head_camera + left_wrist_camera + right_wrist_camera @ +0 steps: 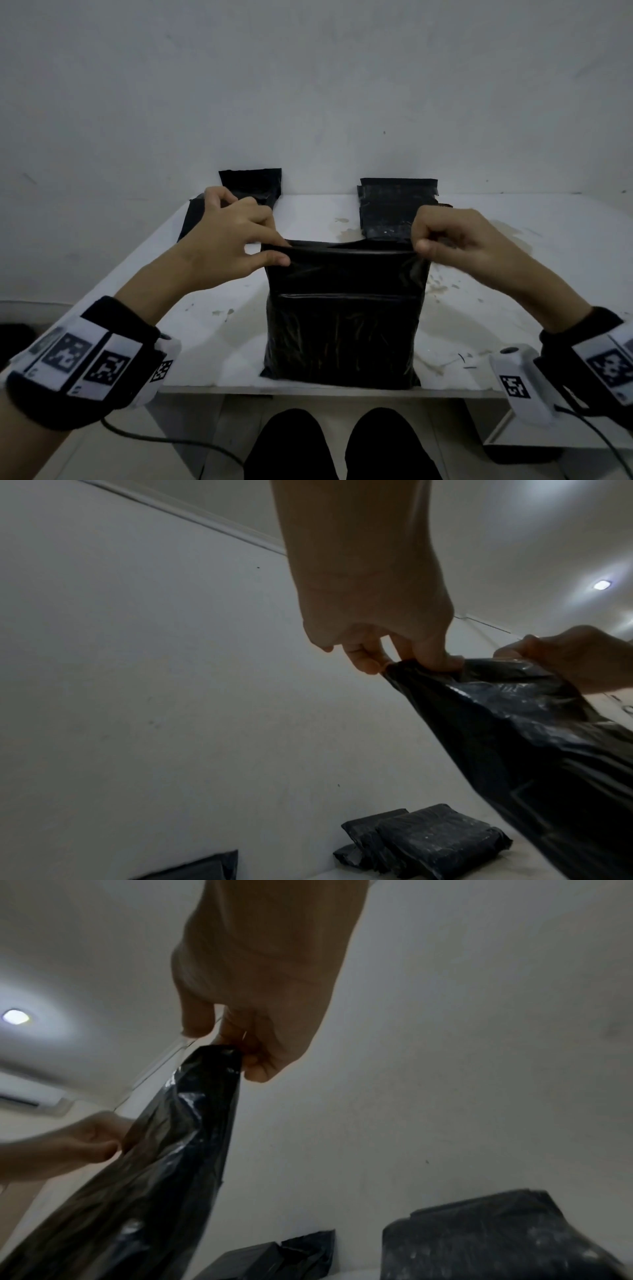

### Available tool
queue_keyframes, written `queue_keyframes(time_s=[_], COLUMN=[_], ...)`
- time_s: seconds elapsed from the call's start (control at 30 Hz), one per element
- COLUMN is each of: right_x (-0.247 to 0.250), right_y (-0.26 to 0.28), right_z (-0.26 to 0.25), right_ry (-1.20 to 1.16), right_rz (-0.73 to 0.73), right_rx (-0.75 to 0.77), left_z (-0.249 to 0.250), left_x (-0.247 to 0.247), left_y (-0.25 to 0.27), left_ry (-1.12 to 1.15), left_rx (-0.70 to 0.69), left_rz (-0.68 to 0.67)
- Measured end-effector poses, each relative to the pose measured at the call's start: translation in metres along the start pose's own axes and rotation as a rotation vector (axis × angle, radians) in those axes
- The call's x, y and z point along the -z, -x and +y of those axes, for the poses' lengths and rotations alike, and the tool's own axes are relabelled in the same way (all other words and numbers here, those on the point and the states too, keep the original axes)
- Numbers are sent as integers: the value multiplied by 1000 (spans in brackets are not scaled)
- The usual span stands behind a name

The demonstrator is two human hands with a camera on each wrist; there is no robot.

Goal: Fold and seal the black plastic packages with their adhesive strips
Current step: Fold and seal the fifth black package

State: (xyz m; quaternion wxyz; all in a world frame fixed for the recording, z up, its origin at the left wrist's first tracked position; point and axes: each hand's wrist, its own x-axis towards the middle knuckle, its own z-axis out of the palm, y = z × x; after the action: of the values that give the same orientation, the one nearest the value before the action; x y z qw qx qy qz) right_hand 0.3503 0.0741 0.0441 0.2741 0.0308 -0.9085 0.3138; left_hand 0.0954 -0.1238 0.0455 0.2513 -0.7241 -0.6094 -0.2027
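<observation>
A black plastic package stands at the table's near edge, its top flap pulled upright and taut. My left hand pinches the flap's left top corner between thumb and forefinger; the same pinch shows in the left wrist view on the black plastic package. My right hand pinches the right top corner, seen also from the right wrist with the package hanging below it. A clear thin strip runs from my right fingers along the flap edge in the right wrist view.
A stack of folded black packages sits at the back right by the wall, and other black packages lean at the back left. The white table is stained. My knees show below its front edge.
</observation>
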Motion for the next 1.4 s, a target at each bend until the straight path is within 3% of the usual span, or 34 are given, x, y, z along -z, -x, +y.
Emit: queue_keyframes(time_s=[0.1, 0.2, 0.4, 0.53, 0.6, 0.7, 0.83, 0.9, 1.03, 1.2, 1.3, 1.4], right_x=[-1, -5, -3, -12, -28, -48, -59, -64, -70, -55, -45, -35], right_y=[-4, -6, -4, -8, -11, -23, -44, -50, -51, -44, -35, -22], right_z=[-4, -2, -10, 5, 24, 53, 64, 70, 77, 88, 76, 50], right_ry=[331, 366, 308, 341, 349, 370, 233, 167, 14, -371, -563, -434], right_rz=[42, 114, 76, -26, -1, 68, -156, -157, -54, 142, 258, 288], right_rx=[-3, -42, -123, -225, -282, -492, -1010, -1079, -1215, -1178, -1074, -829], left_z=[4, 8, 15, 1, -6, -14, -19, -20, -19, -12, -3, 6], left_x=[0, -3, 0, -21, -46, -77, -94, -97, -104, -92, -74, -56], left_y=[-1, -1, -5, -7, -2, -2, -11, -14, -14, -22, -25, -22], left_ry=[-97, -71, 373, 484, 497, 499, 651, 805, 968, 1126, 1152, 1107], left_rx=[-40, 28, 472, 624, 723, 899, 1209, 1319, 1493, 1465, 1311, 1099], left_rz=[7, 31, -212, -491, -460, -432, -506, -474, -262, -157, -104, -60])
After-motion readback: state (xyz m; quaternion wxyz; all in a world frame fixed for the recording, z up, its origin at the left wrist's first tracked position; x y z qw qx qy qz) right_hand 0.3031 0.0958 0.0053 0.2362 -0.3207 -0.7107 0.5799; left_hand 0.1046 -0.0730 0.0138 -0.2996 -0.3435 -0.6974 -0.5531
